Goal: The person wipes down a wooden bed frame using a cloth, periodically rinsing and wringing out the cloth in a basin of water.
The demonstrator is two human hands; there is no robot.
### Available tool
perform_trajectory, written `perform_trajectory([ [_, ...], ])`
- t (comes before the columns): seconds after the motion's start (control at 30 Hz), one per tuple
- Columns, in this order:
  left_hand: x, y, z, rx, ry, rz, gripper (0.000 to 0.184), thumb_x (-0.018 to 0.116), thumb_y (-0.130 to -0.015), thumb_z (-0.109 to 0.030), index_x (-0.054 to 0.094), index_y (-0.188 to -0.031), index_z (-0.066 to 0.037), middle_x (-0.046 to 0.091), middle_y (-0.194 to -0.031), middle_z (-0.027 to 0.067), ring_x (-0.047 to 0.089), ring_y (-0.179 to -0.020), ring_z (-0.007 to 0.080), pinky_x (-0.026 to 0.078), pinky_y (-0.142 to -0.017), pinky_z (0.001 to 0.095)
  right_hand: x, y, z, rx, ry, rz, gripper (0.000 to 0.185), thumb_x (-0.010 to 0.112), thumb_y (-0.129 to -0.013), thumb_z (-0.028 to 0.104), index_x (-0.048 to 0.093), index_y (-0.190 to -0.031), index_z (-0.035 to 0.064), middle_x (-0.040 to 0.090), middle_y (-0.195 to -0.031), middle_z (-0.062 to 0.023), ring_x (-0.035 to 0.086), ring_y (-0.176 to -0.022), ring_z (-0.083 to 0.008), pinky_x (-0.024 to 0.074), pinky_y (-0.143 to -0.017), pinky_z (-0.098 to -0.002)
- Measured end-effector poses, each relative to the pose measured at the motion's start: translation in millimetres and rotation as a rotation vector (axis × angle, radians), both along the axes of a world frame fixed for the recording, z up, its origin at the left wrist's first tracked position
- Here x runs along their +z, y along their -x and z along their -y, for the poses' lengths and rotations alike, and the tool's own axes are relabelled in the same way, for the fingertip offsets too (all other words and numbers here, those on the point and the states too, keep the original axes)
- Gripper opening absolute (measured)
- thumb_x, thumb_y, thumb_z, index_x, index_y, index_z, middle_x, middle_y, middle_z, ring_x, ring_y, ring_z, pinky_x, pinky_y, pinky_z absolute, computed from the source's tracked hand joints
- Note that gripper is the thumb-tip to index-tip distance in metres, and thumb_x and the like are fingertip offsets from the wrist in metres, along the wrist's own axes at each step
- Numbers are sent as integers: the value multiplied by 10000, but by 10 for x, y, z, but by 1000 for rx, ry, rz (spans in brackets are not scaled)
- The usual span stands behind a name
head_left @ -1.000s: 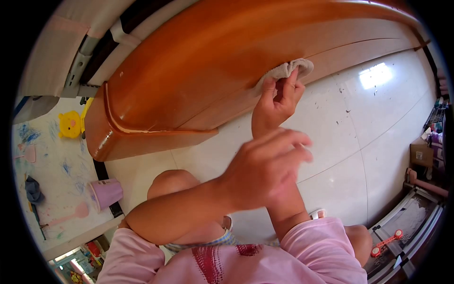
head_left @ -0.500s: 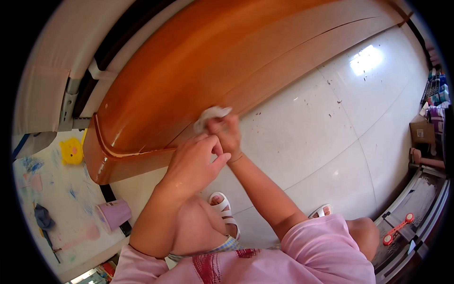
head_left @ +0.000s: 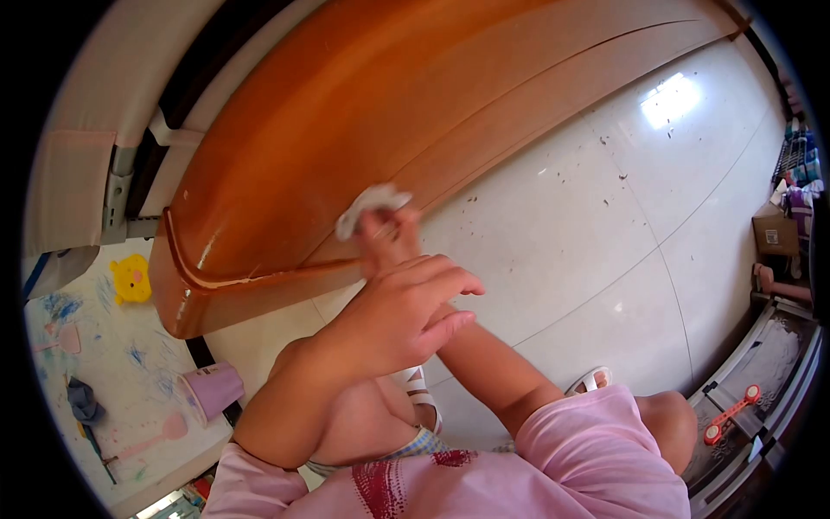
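Curving beyond both hands, the glossy wooden panel (head_left: pixel 320 121) backs the left hand (head_left: pixel 411 316), loosely spread; the right hand (head_left: pixel 389 238) pinches a cloth (head_left: pixel 363 206) against the panel's face, crumpled, whitish, blurred, its long axis slanting up rightward.

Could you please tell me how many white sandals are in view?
2. The left sandal is partly hidden behind the left leg; the right sandal shows just beyond the right sleeve.
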State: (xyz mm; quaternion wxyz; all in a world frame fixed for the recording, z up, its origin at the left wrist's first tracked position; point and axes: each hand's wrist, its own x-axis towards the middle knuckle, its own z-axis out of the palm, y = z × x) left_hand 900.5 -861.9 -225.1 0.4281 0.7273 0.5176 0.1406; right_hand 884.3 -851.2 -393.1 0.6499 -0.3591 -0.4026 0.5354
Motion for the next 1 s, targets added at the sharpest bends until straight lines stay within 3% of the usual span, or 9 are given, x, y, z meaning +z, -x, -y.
perform_trajectory([
  [0.1,-78,-40,14,-67,-27,-14,248,661,-820,-141,629,-1044,-39,626,-973,109,602,-900,295,481,-799,361,-23,-131,150,207,-105,174,505,667,-753,-58,554,-1223,87,500,-1090,-178,539,-985,-308,446,-885,-376],
  [0.2,-86,-16,46,-64,-41,-41,254,658,-822,-153,630,-1050,-44,626,-979,112,595,-918,301,478,-811,371,-313,-267,-68,-107,-185,513,439,655,-777,-17,591,-1207,45,526,-1097,-176,553,-984,-312,462,-850,-339],
  [0.3,-63,-6,58,-78,-12,-49,271,655,-825,-156,621,-1067,-40,625,-995,118,584,-946,303,469,-832,379,-102,-521,-494,-531,-119,490,387,620,-836,15,576,-1218,-27,495,-986,-131,516,-795,-260,455,-722,-325],
  [0.5,-107,-35,58,-134,-39,-34,295,654,-827,-156,610,-1093,-36,626,-1018,132,581,-968,312,463,-853,391,110,-415,-339,-437,-192,476,404,637,-863,85,563,-1243,-31,488,-969,-118,524,-826,-262,448,-762,-324],
  [0.57,-84,-62,53,-123,-22,-49,301,653,-826,-149,611,-1102,-35,626,-1025,136,582,-981,313,462,-861,393,79,-250,-46,-278,-210,497,402,645,-780,-59,624,-1169,38,505,-1010,-136,549,-800,-271,467,-705,-319],
  [0.7,-96,-84,34,-162,-18,-52,321,653,-825,-145,607,-1122,-33,626,-1040,133,584,-981,313,463,-861,389,-180,-44,277,74,-120,287,351,655,-765,-72,636,-1094,48,558,-1024,-170,602,-841,-319,501,-725,-354],
  [0.83,-46,-43,37,-141,38,-57,337,655,-819,-143,605,-1136,-41,619,-1053,134,590,-940,313,472,-834,382,-341,-214,-7,-373,-131,510,365,590,-797,-87,624,-1132,52,570,-967,-118,599,-815,-270,499,-691,-316],
  [0.9,-34,-41,45,-110,68,-57,340,656,-817,-143,605,-1139,-46,616,-1051,133,592,-924,311,475,-824,382,-258,-381,-293,-505,67,435,389,565,-811,-77,601,-1183,29,533,-947,-92,560,-744,-238,475,-645,-314],
  [1.0,-41,-56,19,-117,53,-55,336,653,-812,-134,607,-1136,-58,612,-1038,131,594,-909,304,477,-813,378,-328,-351,-464,-588,-9,408,423,568,-816,-62,569,-1233,10,501,-913,-87,519,-706,-226,454,-625,-315],
])
